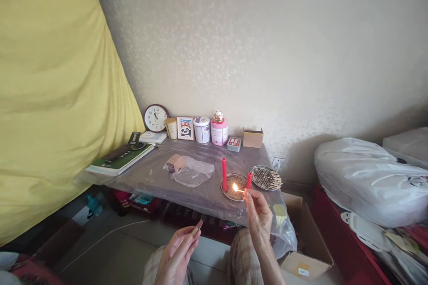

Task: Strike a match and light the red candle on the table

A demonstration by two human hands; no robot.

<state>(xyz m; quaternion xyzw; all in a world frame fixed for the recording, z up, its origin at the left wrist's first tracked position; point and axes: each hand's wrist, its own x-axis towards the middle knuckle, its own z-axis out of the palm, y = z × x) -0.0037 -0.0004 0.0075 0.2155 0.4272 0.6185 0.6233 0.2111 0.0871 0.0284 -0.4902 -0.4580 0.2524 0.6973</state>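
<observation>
Your right hand (259, 216) pinches a thin wooden match (240, 191) near its end, its orange flame (235, 187) burning above a round patterned metal plate (236, 179). Your left hand (178, 249) grips a small flat brown box (198, 227), probably the matchbox, lower down and clear of the counter (143, 180). Two upright red candles stand at the plate, the taller candle (224, 174) on the left and the shorter candle (249, 180) on the right, just beside your fingertips; neither wick shows a flame. Behind them, a second round dish (262, 177) bears pale wooden sticks (276, 181). You seem to be at the match-in-flame step. Moving on calls for a steady pinch and prompt action, keeping fire off the clear plastic cover (197, 198).
</observation>
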